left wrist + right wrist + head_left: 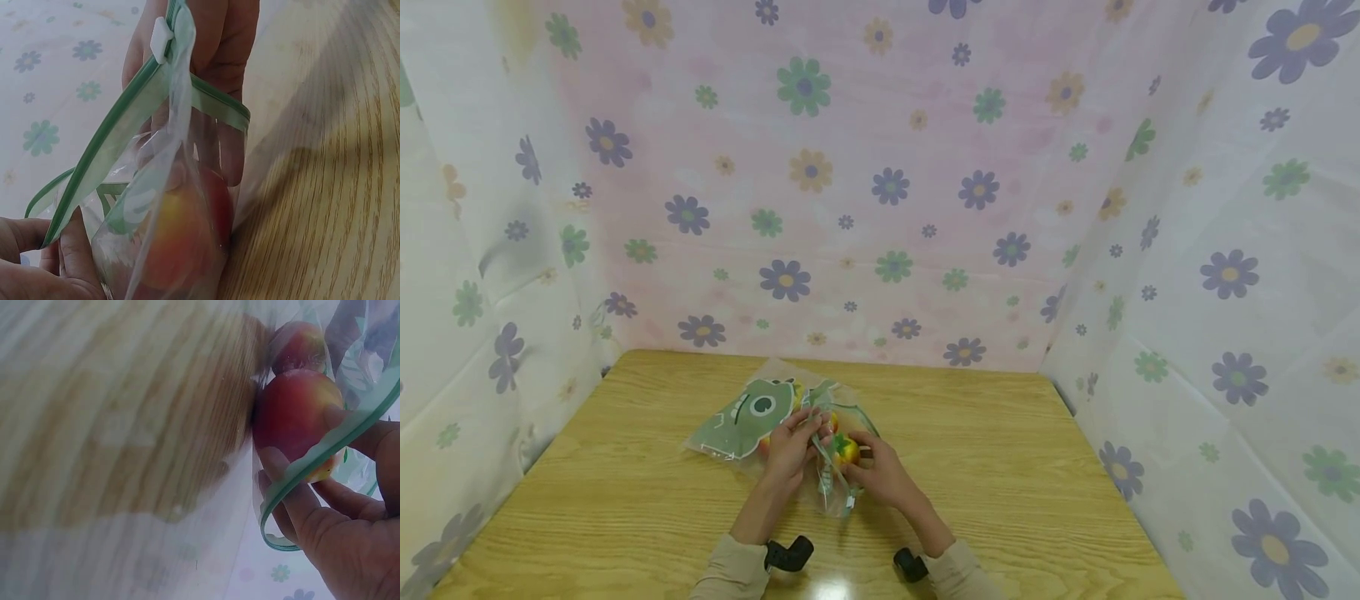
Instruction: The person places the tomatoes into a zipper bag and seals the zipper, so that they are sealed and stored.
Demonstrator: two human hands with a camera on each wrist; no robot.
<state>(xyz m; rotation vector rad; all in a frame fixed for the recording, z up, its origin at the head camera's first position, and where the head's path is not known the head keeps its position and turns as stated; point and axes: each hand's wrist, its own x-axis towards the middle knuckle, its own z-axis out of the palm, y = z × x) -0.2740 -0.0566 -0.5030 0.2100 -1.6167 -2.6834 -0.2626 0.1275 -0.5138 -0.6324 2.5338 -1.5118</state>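
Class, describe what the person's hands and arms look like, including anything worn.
The left hand and right hand are ungloved. Plain beige sleeves end above the wrists, and a black, bent fitting shows beside each sleeve.

Left hand (44, 272) pinches green rim (102, 150) of clear bag (112, 257). Right hand (215, 44) reaches inside, fingers on red-yellow fruit (175, 240). White slider (160, 40) on rim; wood-grain counter (319, 212) alongside.
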